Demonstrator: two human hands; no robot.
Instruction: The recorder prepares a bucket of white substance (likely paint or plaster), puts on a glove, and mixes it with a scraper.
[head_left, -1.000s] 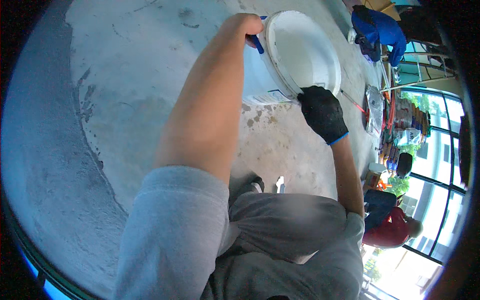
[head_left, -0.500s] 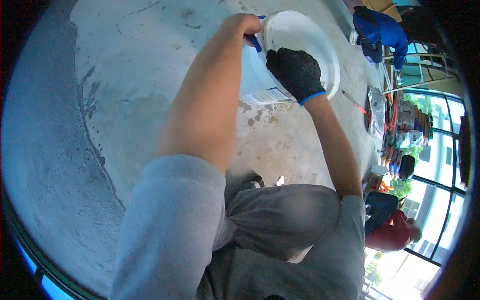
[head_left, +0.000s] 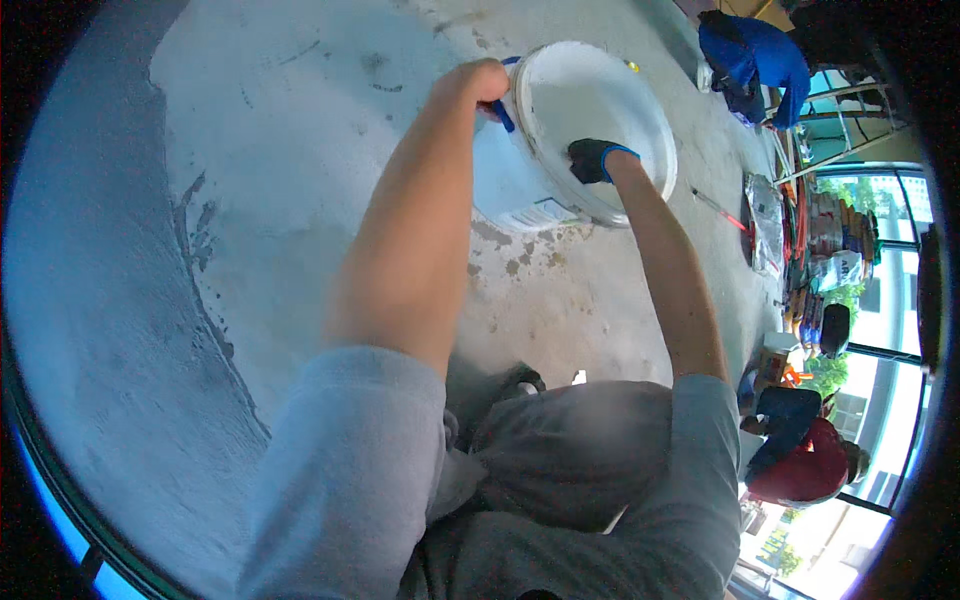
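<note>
My bare left hand point(head_left: 485, 85) is closed around a blue piece point(head_left: 506, 118) at the left of the rim of a large white plastic bucket point(head_left: 520, 185); whether it is the bucket's handle I cannot tell. My right hand point(head_left: 592, 160), in a black glove with a blue cuff, is inside the bucket, low against its pale inside. The ends of its fingers are hard to make out. The bucket is on the stained concrete floor point(head_left: 290, 170) in front of my legs, with a printed label on its outer side.
To the right lie a red-handled rod point(head_left: 725, 215), a clear plastic bag point(head_left: 762, 225) and stacked materials point(head_left: 835, 225). A metal frame point(head_left: 840, 140) and a blue garment-like bundle point(head_left: 750, 55) are at upper right. A person in red point(head_left: 800, 460) is at lower right, before tall windows.
My gloved hand went up and left to the near rim, then moved right and deeper into the bucket. The bucket and my left hand sit a little lower in the picture.
</note>
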